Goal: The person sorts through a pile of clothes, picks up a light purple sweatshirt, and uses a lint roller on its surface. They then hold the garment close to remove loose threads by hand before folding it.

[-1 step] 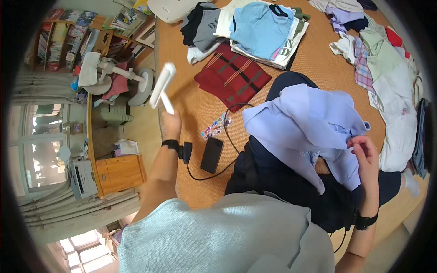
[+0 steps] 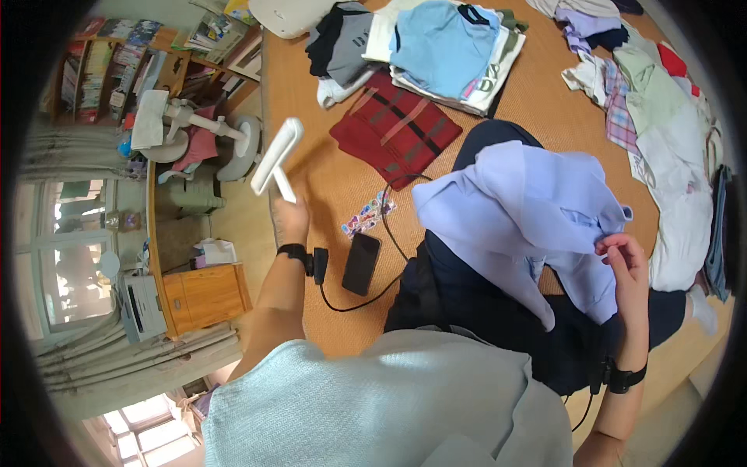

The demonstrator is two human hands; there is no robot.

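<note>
My left hand (image 2: pixel 291 222) is closed round the handle of a white T-shaped lint brush (image 2: pixel 278 158), held up over the left edge of the mat. Its wide head points away from me. A lavender collared shirt (image 2: pixel 537 194) lies rumpled across my lap and raised knee. At the shirt's right side my right hand (image 2: pixel 626 265) has its fingers curled, thumb and fingertips pinching the fabric edge. A folded dark red plaid garment (image 2: pixel 397 128) rests beyond my knee, between the two hands.
A black phone (image 2: pixel 362 265) and a sticker strip (image 2: pixel 366 214) lie by my left forearm, with a black cable (image 2: pixel 397 237) looping past. Folded clothes (image 2: pixel 447 47) are stacked at the far side. Loose clothes (image 2: pixel 661 156) heap at the right. A wooden cabinet (image 2: pixel 206 300) stands left.
My left hand and the lint brush have dropped slightly, and the brush head is tilted a little more. My right hand and the shirt stay nearly as they were.
</note>
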